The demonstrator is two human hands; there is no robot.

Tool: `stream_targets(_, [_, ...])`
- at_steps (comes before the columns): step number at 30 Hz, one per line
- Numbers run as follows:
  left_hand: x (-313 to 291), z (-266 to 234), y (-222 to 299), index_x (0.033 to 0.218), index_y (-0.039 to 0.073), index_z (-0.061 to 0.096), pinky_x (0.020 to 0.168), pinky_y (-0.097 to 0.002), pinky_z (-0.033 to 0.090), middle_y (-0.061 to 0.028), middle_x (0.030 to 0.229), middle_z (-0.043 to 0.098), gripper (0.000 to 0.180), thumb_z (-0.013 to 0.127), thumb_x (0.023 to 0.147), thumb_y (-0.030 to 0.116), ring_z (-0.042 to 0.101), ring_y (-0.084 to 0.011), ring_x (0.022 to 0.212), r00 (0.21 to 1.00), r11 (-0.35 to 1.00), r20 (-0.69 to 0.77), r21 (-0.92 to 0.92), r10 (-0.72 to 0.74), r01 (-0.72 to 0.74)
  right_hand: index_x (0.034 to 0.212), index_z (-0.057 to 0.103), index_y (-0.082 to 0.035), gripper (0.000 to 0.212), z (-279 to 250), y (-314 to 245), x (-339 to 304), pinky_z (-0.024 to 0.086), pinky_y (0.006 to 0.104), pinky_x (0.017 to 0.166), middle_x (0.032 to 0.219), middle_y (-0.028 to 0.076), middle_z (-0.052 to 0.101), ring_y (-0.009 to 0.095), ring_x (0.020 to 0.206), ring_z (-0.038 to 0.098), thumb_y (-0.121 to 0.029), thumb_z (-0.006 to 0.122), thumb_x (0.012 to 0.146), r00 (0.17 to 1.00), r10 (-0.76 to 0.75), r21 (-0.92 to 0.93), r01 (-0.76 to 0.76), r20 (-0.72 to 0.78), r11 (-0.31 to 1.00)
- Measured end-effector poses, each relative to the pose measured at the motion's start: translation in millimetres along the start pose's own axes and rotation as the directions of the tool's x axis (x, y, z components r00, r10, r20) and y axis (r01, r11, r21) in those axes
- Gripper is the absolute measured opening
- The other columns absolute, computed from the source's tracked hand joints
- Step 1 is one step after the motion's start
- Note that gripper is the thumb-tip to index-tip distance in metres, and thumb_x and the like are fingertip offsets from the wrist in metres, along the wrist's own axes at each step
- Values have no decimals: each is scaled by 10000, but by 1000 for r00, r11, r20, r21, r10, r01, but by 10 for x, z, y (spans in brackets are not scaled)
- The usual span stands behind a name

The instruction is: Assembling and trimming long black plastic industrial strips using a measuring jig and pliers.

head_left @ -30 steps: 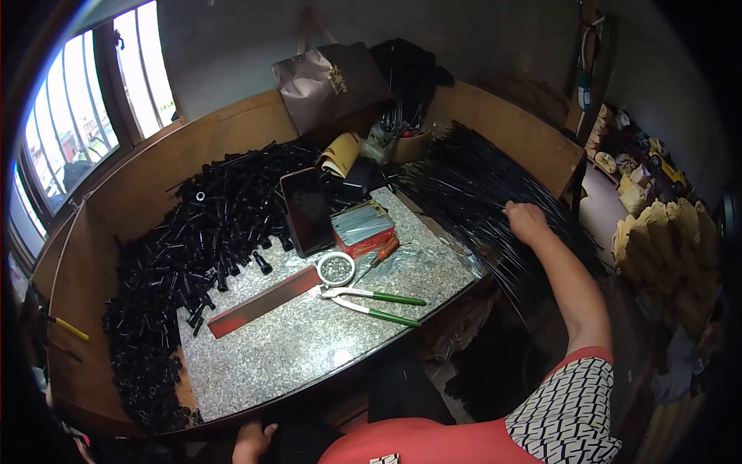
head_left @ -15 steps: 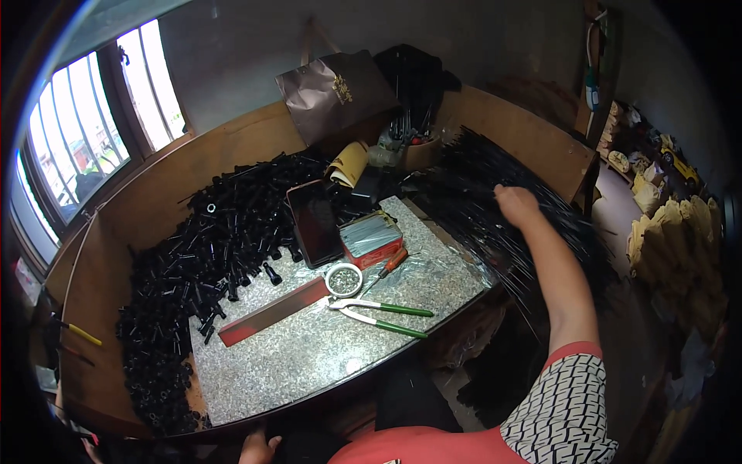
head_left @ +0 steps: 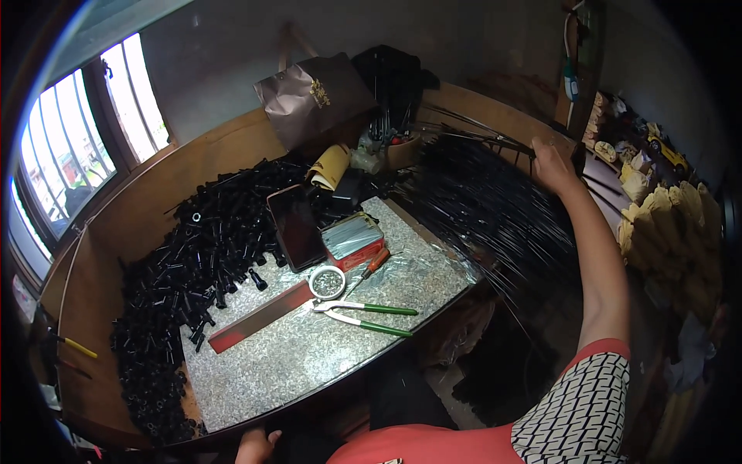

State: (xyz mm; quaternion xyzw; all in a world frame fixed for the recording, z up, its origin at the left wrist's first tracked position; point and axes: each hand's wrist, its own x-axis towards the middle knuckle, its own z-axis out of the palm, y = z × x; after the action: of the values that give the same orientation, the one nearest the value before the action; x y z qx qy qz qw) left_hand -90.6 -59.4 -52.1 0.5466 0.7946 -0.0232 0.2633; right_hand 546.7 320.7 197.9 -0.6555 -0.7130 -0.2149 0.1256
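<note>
Up at the right, my right hand [head_left: 553, 164] is closed round several thin black rods [head_left: 483, 137], whose far ends reach left toward the back panel. Below them a large pile of the same long rods [head_left: 495, 209] lies beside the stone-topped table. At the lower edge, my left hand [head_left: 257, 446] rests by the table's near edge; its fingers are mostly hidden. On the grey speckled tabletop [head_left: 309, 363] are green-handled pincers [head_left: 367, 318], a white dish of small metal bits [head_left: 327, 283], an orange-handled screwdriver [head_left: 376, 264] and a red bar [head_left: 259, 317].
A heap of short black socketed parts [head_left: 209, 240] covers the table's left side. A dark phone [head_left: 297, 228] leans by a red box of thin silvery pins [head_left: 352, 238]. Curved wooden panels [head_left: 185, 178] rim the table; a brown paper bag [head_left: 317, 97] stands behind. Yellowish bundles [head_left: 668, 240] stack at right.
My right hand has risen to the right from the rod pile and now lifts several rods with it. My left hand stays low. The whole view has shifted slightly.
</note>
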Motion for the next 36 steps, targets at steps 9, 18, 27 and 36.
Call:
stream_targets(9, [-461, -674, 770, 1048, -9, 636, 784, -385, 513, -201, 956, 661, 372, 684, 830, 289, 640, -369, 903, 911, 894, -134, -178, 391, -410, 1018, 455, 0, 251, -652, -1482, -25, 430, 476, 782, 964, 226, 577, 425, 932, 561, 57, 534, 787, 951, -160, 281, 235, -266, 930])
stream_targets(18, [-455, -1400, 1083, 1347, -56, 363, 1063, -421, 332, -261, 1363, 414, 860, 801, 712, 324, 382, -392, 1295, 562, 774, -700, -22, 440, -633, 943, 503, -15, 254, -994, -2852, -537, 463, 452, 712, 882, 186, 584, 395, 835, 581, 54, 572, 708, 803, -453, 415, 591, -388, 692])
stream_targets(27, [33, -1420, 1622, 1380, -96, 200, 1036, -397, 339, -259, 1335, 406, 1051, 847, 656, 305, 428, -356, 1229, 506, 690, -848, -272, 158, -671, 880, 557, -31, 175, -1055, -4325, -1178, 545, 383, 578, 800, 141, 640, 280, 721, 674, -134, 627, 758, 662, -617, 430, 748, -425, 505])
stream_targets(36, [201, -1725, 1340, 1185, -44, 499, 900, -289, 440, -82, 1089, 575, 270, 532, 918, -16, 549, -157, 1000, 275, 389, -943, -327, -185, -861, 891, 489, -10, 150, -995, -4371, -1467, 524, 351, 540, 730, 133, 591, 275, 659, 653, -102, 567, 802, 669, -584, 526, 735, -460, 428])
